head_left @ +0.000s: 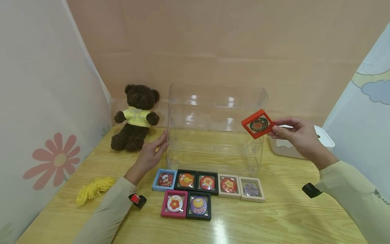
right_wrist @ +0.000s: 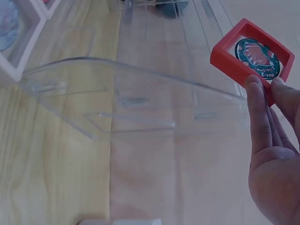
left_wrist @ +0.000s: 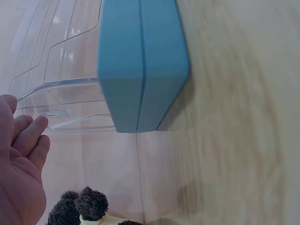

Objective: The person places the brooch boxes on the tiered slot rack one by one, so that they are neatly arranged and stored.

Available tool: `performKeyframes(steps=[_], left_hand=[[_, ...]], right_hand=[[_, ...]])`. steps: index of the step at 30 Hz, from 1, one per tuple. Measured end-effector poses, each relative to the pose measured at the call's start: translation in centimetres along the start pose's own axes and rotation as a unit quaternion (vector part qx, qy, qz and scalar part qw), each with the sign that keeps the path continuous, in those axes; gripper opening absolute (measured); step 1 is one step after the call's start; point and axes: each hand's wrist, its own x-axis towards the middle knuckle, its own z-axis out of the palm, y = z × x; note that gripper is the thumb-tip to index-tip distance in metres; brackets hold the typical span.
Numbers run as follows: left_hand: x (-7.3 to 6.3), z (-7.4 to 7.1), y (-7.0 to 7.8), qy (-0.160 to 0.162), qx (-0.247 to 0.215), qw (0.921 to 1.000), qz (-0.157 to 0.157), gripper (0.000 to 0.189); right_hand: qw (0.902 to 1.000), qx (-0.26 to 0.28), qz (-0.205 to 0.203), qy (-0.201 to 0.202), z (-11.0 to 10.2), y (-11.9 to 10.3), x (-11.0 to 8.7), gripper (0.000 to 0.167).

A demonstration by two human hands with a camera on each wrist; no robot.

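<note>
My right hand [head_left: 300, 135] pinches a red square frame [head_left: 257, 124] by its corner, holding it tilted in the air by the right side of a clear tiered display rack [head_left: 213, 139]. A round dark green badge with a red figure shows inside that frame, also in the right wrist view [right_wrist: 258, 58]. At the rack's left side, the extended fingers of my left hand [head_left: 150, 154] rest against the clear panel. In the left wrist view a light blue frame [left_wrist: 140, 65] stands large near the camera, and the left hand [left_wrist: 21, 164] holds no object.
Several framed badges lie in two rows before the rack, among them a pink frame [head_left: 174, 204] and a black one [head_left: 198, 206]. A brown teddy bear [head_left: 136, 118] sits at the left, with yellow yarn [head_left: 95, 190] nearer. Behind my right hand stands a white-lidded box [head_left: 283, 149].
</note>
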Motion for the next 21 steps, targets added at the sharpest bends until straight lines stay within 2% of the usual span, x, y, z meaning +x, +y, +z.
performKeyframes(steps=[6, 14, 21], left_hand=[[0.1, 0.2, -0.1, 0.010, 0.003, 0.9999, 0.013, 0.050], [0.2, 0.1, 0.2, 0.007, 0.004, 0.9999, 0.014, 0.051], [0.2, 0.2, 0.4, 0.012, 0.011, 0.9998, 0.012, 0.053]], right_hand=[[0.9999, -0.010, -0.005, 0.006, 1.8, -0.7, 2.2, 0.018], [0.9995, -0.028, 0.011, 0.013, 4.8, -0.9, 5.2, 0.014], [0.9994, -0.032, 0.002, 0.011, 7.0, -0.7, 7.2, 0.012]])
